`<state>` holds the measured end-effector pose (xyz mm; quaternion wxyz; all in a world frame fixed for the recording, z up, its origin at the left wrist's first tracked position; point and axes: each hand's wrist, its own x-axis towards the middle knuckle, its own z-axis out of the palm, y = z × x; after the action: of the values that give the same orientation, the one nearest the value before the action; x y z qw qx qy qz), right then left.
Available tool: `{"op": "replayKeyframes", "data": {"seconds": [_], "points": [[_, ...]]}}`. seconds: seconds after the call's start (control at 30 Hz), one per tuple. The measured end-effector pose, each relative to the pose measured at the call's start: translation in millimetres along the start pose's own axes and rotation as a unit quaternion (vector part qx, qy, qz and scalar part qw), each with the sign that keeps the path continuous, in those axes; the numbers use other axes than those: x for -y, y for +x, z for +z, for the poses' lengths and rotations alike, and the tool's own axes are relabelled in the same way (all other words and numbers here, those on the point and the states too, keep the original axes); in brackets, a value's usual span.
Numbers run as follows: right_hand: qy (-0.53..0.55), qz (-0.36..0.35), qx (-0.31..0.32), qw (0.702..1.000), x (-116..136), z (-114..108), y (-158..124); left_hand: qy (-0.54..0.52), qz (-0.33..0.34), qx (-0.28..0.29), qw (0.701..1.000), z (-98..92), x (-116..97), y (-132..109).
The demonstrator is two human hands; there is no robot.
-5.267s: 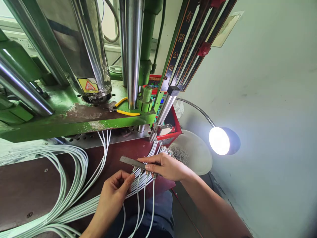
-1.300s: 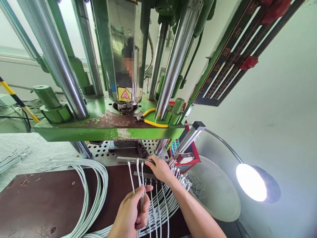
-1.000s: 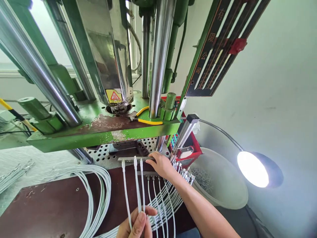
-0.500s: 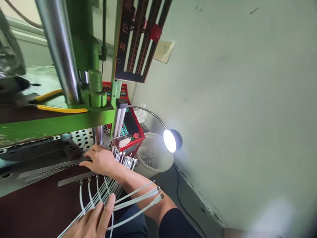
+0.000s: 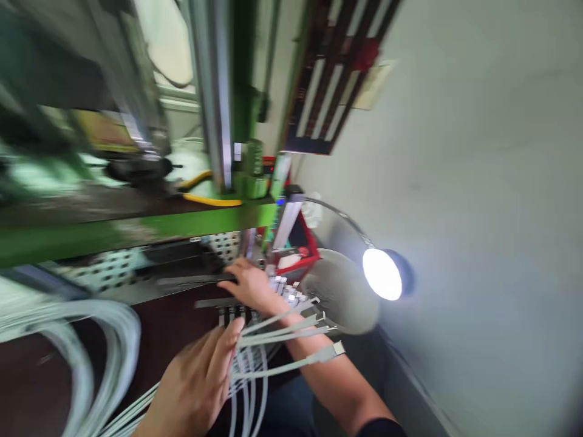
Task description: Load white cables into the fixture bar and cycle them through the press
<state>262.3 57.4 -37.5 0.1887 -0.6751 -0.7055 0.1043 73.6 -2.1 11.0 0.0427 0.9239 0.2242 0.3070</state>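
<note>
White USB cables (image 5: pixel 291 366) run through my left hand (image 5: pixel 195 376), which is closed around them. Their plug ends stick out to the right, across my right forearm. My right hand (image 5: pixel 250 288) reaches past them with thumb and fingers apart, near the bench's back edge. Beside its fingertips lie thin metal strips (image 5: pixel 182 281). Just below it, a flat metal bar (image 5: pixel 212 303) has several white cable ends lined up along it. More plugs (image 5: pixel 291 291) stand bunched to the right of my right wrist. Motion blur softens the details.
A green press frame (image 5: pixel 150 227) with yellow-handled pliers (image 5: pixel 212 200) rises behind the bench. Coiled white cables (image 5: pixel 109 340) lie at the left. A lit lamp (image 5: pixel 382 274), a red control box (image 5: pixel 310 243) and a pale bucket (image 5: pixel 355 303) stand at the right, by the wall.
The view has swung left, bringing the coiled cables into sight. My left hand, with its cables, is closer to the bar. My right hand stays near the metal strips.
</note>
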Motion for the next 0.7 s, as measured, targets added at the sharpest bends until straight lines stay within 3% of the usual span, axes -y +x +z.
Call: {"op": "replayKeyframes", "data": {"seconds": [0.07, 0.1, 0.13, 0.17, 0.2, 0.23, 0.27, 0.3, 0.37, 0.43, 0.5, 0.6, 0.67, 0.7], "points": [[0.034, -0.021, 0.001, 0.999, -3.7, 3.4, -1.8, 0.080, -0.147, -0.099, 0.981, -30.6, 22.2, 2.7], [0.047, -0.027, 0.000, 0.999, -6.8, 6.8, -0.7, 0.144, -0.252, -0.153, 0.945, -47.1, 37.8, 1.2], [0.045, -0.027, 0.000, 0.999, -10.0, 10.8, 1.1, 0.206, -0.354, -0.199, 0.890, -63.8, 55.2, -2.7], [0.040, -0.030, 0.001, 0.999, -12.5, 14.7, 3.0, 0.248, -0.455, -0.209, 0.830, -79.9, 73.2, -8.8], [0.035, -0.031, 0.000, 0.999, -13.9, 17.9, 4.4, 0.274, -0.532, -0.189, 0.779, -94.1, 90.9, -16.7], [0.028, -0.032, 0.000, 0.999, -14.2, 20.0, 5.1, 0.276, -0.602, -0.093, 0.744, -105.6, 107.0, -25.7], [0.023, -0.032, 0.000, 0.999, -13.2, 20.7, 5.0, 0.252, -0.660, 0.043, 0.706, -113.5, 121.0, -34.9], [0.019, -0.029, -0.001, 0.999, -11.4, 20.2, 4.3, 0.230, -0.680, 0.082, 0.691, -117.9, 132.2, -43.6], [0.015, -0.018, 0.001, 1.000, -6.5, 16.5, 2.5, 0.180, -0.682, 0.149, 0.693, -117.8, 145.5, -57.2], [0.017, -0.004, 0.002, 1.000, -2.4, 10.7, 1.1, 0.160, -0.659, 0.171, 0.715, -112.4, 148.3, -63.9], [0.026, 0.004, -0.003, 1.000, -0.6, 4.0, -0.5, 0.195, -0.626, 0.166, 0.737, -106.9, 144.2, -63.4], [0.035, -0.004, -0.002, 0.999, 0.6, -7.9, -7.0, 0.212, -0.621, 0.129, 0.744, -95.1, 123.6, -52.2], [0.032, -0.007, 0.003, 0.999, 2.1, -16.3, -14.5, 0.045, -0.583, 0.128, 0.801, -80.9, 95.7, -43.1], [0.028, -0.004, 0.006, 1.000, 2.9, -19.9, -18.7, -0.100, -0.570, 0.152, 0.801, -72.0, 78.0, -39.7]]}}
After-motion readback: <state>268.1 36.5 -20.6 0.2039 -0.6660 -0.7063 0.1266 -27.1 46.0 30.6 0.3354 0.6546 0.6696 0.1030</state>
